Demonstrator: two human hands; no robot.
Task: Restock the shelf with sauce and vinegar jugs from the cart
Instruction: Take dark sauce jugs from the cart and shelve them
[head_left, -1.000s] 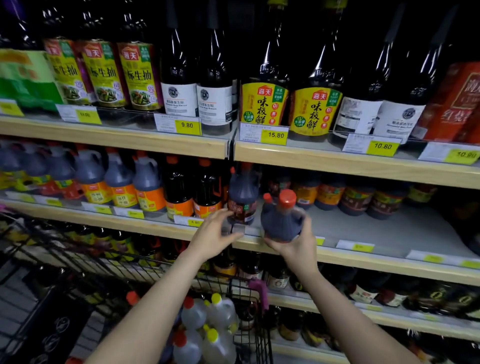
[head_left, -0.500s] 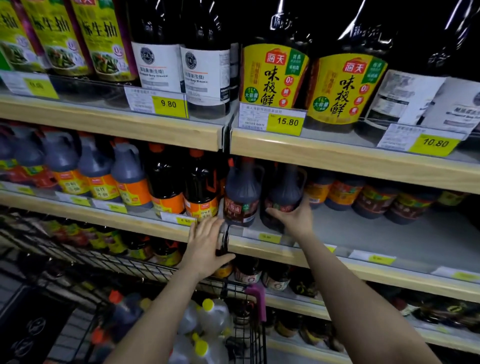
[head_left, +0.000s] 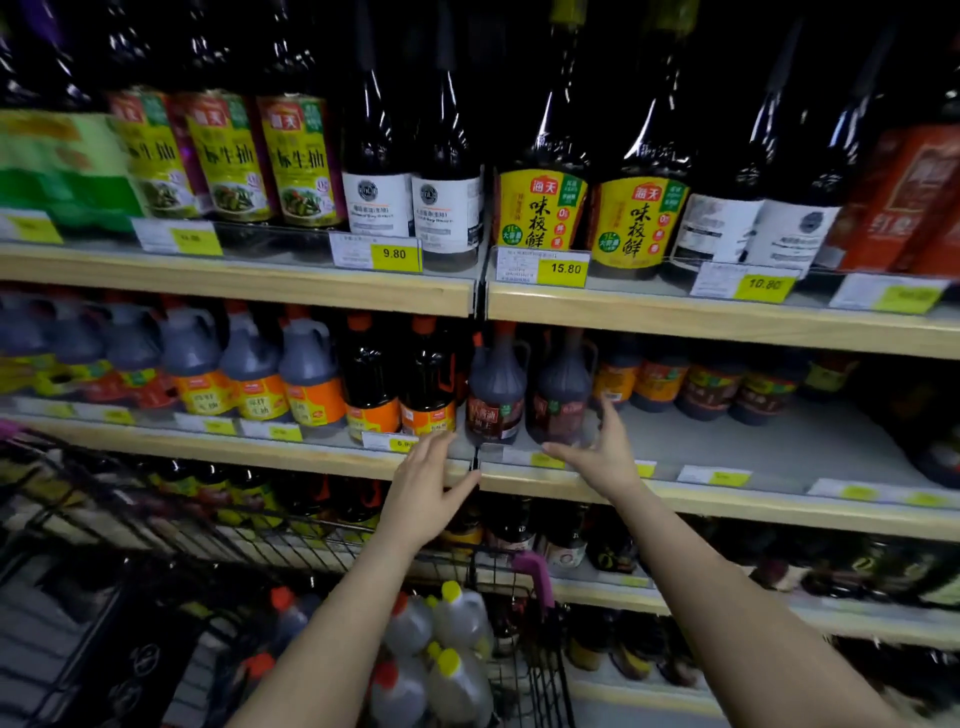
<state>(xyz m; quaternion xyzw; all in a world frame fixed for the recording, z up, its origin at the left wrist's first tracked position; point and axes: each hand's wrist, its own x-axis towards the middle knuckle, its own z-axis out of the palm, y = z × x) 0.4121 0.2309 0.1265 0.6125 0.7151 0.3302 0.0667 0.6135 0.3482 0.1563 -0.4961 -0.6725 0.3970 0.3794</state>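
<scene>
**A:** Which step are you on?

**B:** I'd say the tail end of placing one. The dark jug (head_left: 561, 395) I brought up stands upright on the middle shelf (head_left: 727, 501), centre of the frame, just beside its twin jug (head_left: 496, 389) on the left. My right hand (head_left: 602, 457) is spread at its base, fingers straight, thumb low by the label and one finger up its right side; whether skin touches plastic I cannot tell. It grips nothing.

**A:** And the left?

**B:** My left hand (head_left: 423, 493) is open too, fingers together and pointing up over the shelf's front edge, below the twin jug, holding nothing.

**A:** What does the next move call for?

**B:** More stock, I judge. The cart (head_left: 519, 670) sits at lower centre with pale yellow-capped jugs (head_left: 457, 623) and red-capped ones in it. I'd have to drop a hand into the basket, take one by the handle, and find its row. Right of centre the shelf has bare room.

**A:** What has changed from half a second ago?

**B:** Then my right hand was flat against the jug's front, pushing it back. Now it has slipped lower and to the right. The left has barely moved, and the view has pulled back a little.
</scene>
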